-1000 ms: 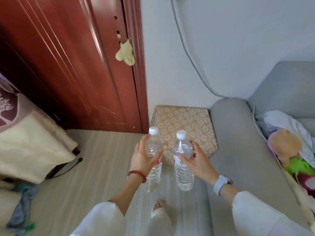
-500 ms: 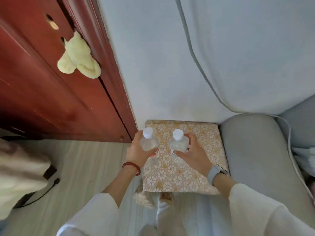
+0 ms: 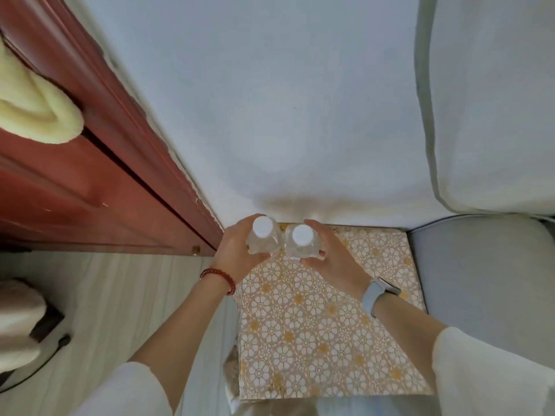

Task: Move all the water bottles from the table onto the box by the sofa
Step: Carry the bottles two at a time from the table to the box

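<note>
Seen from above, two clear water bottles with white caps stand upright side by side at the far left corner of the box [image 3: 324, 325], which has a yellow-and-white flower pattern. My left hand [image 3: 234, 253] grips the left bottle [image 3: 262, 235] from its left side. My right hand [image 3: 330, 256] grips the right bottle [image 3: 301, 243] from its right side. Whether the bottle bases touch the box top cannot be seen. The bottles' lower parts are hidden beneath their shoulders and my fingers.
The grey sofa arm [image 3: 486, 280] borders the box on the right. A white wall [image 3: 285, 115] rises right behind the bottles. A red wooden door [image 3: 75, 190] with a pale cloth [image 3: 33, 109] hanging on it stands at left. Striped floor [image 3: 120, 310] lies left of the box.
I have come closer and lean over the box. Both hands have carried the bottles from in front of the box to its far left corner by the wall.
</note>
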### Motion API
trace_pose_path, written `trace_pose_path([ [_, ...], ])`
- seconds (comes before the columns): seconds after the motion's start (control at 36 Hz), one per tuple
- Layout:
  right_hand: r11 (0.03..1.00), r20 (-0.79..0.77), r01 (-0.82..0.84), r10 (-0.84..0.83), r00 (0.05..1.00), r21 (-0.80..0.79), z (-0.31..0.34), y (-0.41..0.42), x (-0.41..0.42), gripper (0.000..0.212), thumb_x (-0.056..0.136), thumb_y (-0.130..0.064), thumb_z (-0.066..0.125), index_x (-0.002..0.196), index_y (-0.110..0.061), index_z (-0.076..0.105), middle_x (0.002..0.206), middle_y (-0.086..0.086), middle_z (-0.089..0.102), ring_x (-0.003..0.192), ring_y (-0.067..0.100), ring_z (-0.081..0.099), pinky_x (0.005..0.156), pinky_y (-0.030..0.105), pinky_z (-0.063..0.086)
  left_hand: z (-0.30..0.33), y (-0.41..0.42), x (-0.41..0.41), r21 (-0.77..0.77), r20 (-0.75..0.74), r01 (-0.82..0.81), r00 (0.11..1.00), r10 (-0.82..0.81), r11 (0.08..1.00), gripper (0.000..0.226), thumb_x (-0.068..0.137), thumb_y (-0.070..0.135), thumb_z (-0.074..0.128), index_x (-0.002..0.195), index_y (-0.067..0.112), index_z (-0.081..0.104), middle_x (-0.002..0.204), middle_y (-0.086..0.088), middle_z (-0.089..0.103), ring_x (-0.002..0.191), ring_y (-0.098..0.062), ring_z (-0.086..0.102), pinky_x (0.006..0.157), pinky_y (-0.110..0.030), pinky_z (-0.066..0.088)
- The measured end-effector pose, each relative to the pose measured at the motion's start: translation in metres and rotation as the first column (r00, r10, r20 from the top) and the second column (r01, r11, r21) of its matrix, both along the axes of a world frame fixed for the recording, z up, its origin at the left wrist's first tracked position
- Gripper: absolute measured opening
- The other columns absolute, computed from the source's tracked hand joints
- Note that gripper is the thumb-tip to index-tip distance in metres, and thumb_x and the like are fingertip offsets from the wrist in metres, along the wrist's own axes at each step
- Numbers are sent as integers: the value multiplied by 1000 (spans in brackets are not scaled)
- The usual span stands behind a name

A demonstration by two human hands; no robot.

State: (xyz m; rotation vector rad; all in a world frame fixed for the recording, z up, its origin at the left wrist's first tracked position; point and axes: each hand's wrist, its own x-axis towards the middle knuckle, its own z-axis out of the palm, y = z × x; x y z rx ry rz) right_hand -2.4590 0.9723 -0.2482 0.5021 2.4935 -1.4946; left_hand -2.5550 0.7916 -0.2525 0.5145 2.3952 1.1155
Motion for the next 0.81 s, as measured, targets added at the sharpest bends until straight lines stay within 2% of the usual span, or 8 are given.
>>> trace_pose_path([
  [0.08, 999, -8, 11, -11, 1000, 53, 0, -1, -3, 73, 78, -11, 68, 139, -22, 28, 137, 5, 26, 123, 16, 32, 104, 46, 41, 1, -1, -5, -48, 27, 49, 998, -48, 998, 72, 66, 19, 79, 129, 29, 44, 136, 0, 33, 124, -20, 36, 101, -45, 42],
  [0.19, 998, -21, 33, -32, 999, 59, 5, -4, -7, 76, 80, -22, 67, 140, -31, 21, 127, -5, 27, 115, 7, 30, 100, 30, 38, 12, 5, -10, -66, -28, 61, 998, -63, 996, 60, 69, 25, 76, 123, 30, 50, 128, 3, 40, 115, -15, 41, 96, -41, 46],
  [0.25, 993, -62, 115, -113, 992, 28, 9, -5, -9, 66, 79, -29, 67, 134, -32, 30, 125, -7, 34, 115, 6, 34, 95, 25, 31, 16, 8, -13, -80, -41, 72, 996, -75, 994, 55, 71, 25, 73, 121, 29, 50, 126, 2, 45, 112, -17, 46, 91, -42, 49],
  [0.33, 974, -114, 219, -210, 971, 64, 14, -6, -13, 43, 81, -30, 65, 118, -27, 43, 116, -2, 49, 107, 14, 46, 87, 26, 38, 19, 11, -15, -81, -32, 60, 998, -62, 995, 53, 72, 19, 73, 120, 24, 51, 125, 0, 49, 110, -20, 49, 89, -44, 50],
  [0.39, 967, -137, 231, -217, 967, 104, 14, -8, -15, 35, 81, -26, 65, 111, -22, 47, 114, 2, 50, 102, 14, 46, 83, 15, 37, 19, 11, -14, -67, -27, 40, 999, -42, 997, 52, 73, 14, 73, 119, 23, 51, 123, 0, 51, 111, -20, 49, 90, -44, 49],
  [0.5, 951, -163, 277, -255, 953, 138, 13, -12, -20, 38, 78, -19, 69, 112, -15, 52, 120, 9, 39, 96, 10, 40, 73, -9, 27, 20, 9, -15, -62, -37, 9, 999, -11, 998, 49, 73, 13, 71, 116, 25, 52, 119, 1, 55, 109, -20, 47, 91, -44, 48],
  [0.69, 948, -195, 303, -280, 940, 100, 12, -22, -38, 37, 77, -19, 70, 110, -15, 53, 119, 9, 38, 95, 9, 40, 73, -9, 27, 22, 11, -24, -46, -90, 8, 996, -12, 999, 46, 75, 9, 70, 115, 23, 53, 117, 2, 57, 116, -19, 39, 94, -43, 46],
  [0.81, 953, -187, 293, -275, 943, 76, 15, -22, -49, 42, 79, -18, 69, 116, -13, 51, 123, 13, 38, 100, 11, 38, 79, 2, 27, 24, 12, -30, -57, -110, 8, 994, -14, 998, 47, 76, 9, 68, 118, 22, 52, 117, -1, 57, 118, -21, 38, 94, -44, 46],
])
